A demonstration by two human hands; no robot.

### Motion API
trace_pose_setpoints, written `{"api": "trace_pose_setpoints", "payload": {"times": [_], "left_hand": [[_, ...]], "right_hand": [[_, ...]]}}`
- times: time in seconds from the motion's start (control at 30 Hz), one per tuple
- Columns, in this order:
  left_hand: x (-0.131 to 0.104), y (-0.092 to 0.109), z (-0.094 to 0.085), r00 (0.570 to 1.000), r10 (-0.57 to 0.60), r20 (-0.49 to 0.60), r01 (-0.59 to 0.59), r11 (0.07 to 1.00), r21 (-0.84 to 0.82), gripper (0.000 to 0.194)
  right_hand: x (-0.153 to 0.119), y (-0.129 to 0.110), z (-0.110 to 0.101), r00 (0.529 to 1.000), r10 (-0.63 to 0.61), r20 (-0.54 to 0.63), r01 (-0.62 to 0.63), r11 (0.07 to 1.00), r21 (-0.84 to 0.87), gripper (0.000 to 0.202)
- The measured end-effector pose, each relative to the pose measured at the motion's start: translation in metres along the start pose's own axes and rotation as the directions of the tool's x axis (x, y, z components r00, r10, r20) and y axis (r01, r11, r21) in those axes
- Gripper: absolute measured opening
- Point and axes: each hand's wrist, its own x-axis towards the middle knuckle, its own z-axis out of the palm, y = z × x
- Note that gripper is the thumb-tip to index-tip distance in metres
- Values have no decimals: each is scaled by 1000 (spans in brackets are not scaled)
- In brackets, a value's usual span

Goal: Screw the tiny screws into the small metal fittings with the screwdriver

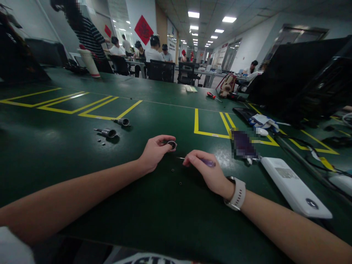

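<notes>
My left hand (156, 151) is closed round a small round metal part (172, 145), whose hollow, ringed end faces toward the right. In my right hand (205, 167) is a small screwdriver with a purple handle (208, 162); its thin shaft points left, a short gap from the metal part. Below and between the hands lie two tiny nuts (172, 170) on the green table. Off to the left are two metal cylinders with shafts, a nearer one (109, 133) and a farther one (124, 122). Tiny metal pieces (103, 144) rest beside the nearer cylinder.
Yellow tape (211, 135) marks boxes on the green tabletop (154, 223). At right lie a white power bank (295, 187), a blurred-out phone (243, 143), cables and a cloth (264, 122). Farther back are a red screwdriver (211, 95) and a cup (89, 63). People sit behind.
</notes>
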Motion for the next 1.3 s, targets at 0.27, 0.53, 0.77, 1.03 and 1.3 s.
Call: {"api": "trace_pose_setpoints", "payload": {"times": [0.27, 0.53, 0.77, 1.03, 1.3], "left_hand": [[7, -3, -4, 1000, -13, -19, 12, 998, -59, 34], [7, -4, -5, 1000, 15, 3, -14, 999, -30, 30], [5, -2, -3, 1000, 17, 15, -16, 999, -47, 36], [4, -2, -2, 1000, 12, 11, -11, 999, -50, 34], [-1, 4, 1, 1000, 2, 25, -2, 1000, -19, 31]], "right_hand": [[3, 12, -4, 983, 166, 75, -181, 942, 282, 31], [4, -6, -6, 976, 181, 120, -185, 982, 23, 33], [2, -26, -2, 991, 51, 123, -8, 946, -325, 36], [-3, -3, 0, 959, -253, 126, 282, 889, -360, 21], [-3, -7, -1, 954, -283, 100, 299, 870, -391, 10]]}}
